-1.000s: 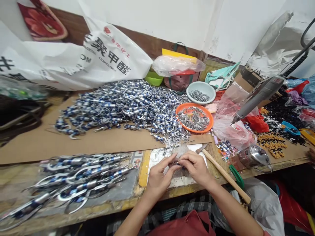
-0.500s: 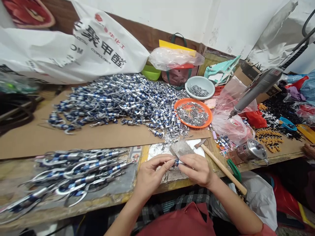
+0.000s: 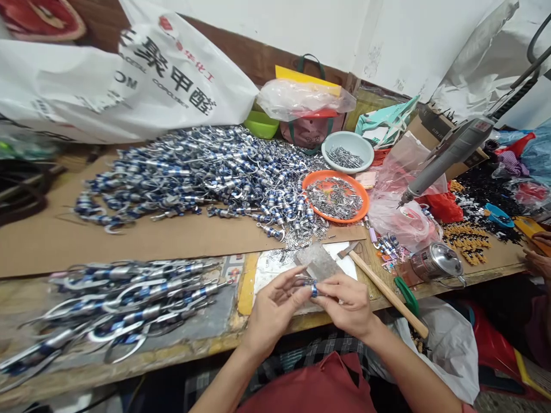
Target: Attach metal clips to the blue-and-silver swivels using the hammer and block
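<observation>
Between my two hands is a small blue-and-silver metal piece (image 3: 314, 289), partly covered by the fingers. The thumb and fingers of my left hand (image 3: 275, 307) pinch its left side. From the right, my right hand (image 3: 348, 301) grips the other end with closed fingertips. Just beyond them lies a grey metal block (image 3: 317, 261) on a white sheet (image 3: 269, 269). A hammer (image 3: 385, 287) with a wooden handle rests to the right of my right hand. Similar blue-and-silver pieces with curved silver hooks form a big pile (image 3: 206, 172) on cardboard.
An orange tray (image 3: 336, 196) of small metal links and a pale bowl (image 3: 348, 152) of pins stand behind. More hooked pieces (image 3: 133, 304) lie in rows at left. An electric screwdriver (image 3: 447, 158) hangs at right above a lidded metal cup (image 3: 439, 264). Another person's hand (image 3: 540, 258) shows at far right.
The fingers of my left hand have lifted and spread a little around the piece, and more of its blue part shows. The whole view has shifted slightly.
</observation>
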The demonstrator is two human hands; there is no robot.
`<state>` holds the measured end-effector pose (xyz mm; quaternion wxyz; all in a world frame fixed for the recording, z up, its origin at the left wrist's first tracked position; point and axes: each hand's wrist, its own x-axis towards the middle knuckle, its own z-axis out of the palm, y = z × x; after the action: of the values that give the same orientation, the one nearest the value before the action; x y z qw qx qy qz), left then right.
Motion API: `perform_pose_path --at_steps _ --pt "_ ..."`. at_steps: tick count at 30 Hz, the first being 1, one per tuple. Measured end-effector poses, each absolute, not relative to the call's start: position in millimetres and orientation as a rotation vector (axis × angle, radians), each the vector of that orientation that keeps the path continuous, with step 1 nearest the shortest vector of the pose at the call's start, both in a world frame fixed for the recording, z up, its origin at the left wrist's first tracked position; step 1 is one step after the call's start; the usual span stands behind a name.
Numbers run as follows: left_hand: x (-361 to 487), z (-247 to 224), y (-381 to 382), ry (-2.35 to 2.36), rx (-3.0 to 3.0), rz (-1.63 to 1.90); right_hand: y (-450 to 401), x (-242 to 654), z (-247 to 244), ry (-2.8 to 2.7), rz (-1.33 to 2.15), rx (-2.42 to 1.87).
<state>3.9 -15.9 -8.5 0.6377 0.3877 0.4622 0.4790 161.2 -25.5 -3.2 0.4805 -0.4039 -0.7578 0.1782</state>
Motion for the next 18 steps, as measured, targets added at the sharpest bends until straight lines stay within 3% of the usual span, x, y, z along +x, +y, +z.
perform_pose_path --at_steps 4,9,18 --pt "8.9 -10.8 -14.1 0.936 0.830 1.088 -9.5 177.3 7.1 -1.967 0.549 -1.129" --pt "2.9 -11.4 1.9 0.894 0.832 0.952 63.0 201.7 2.8 -2.220 0.126 -1.563" --pt "-0.1 -9.9 15.2 0.817 0.825 0.817 93.1 202.7 -15.5 -2.343 0.146 -1.607"
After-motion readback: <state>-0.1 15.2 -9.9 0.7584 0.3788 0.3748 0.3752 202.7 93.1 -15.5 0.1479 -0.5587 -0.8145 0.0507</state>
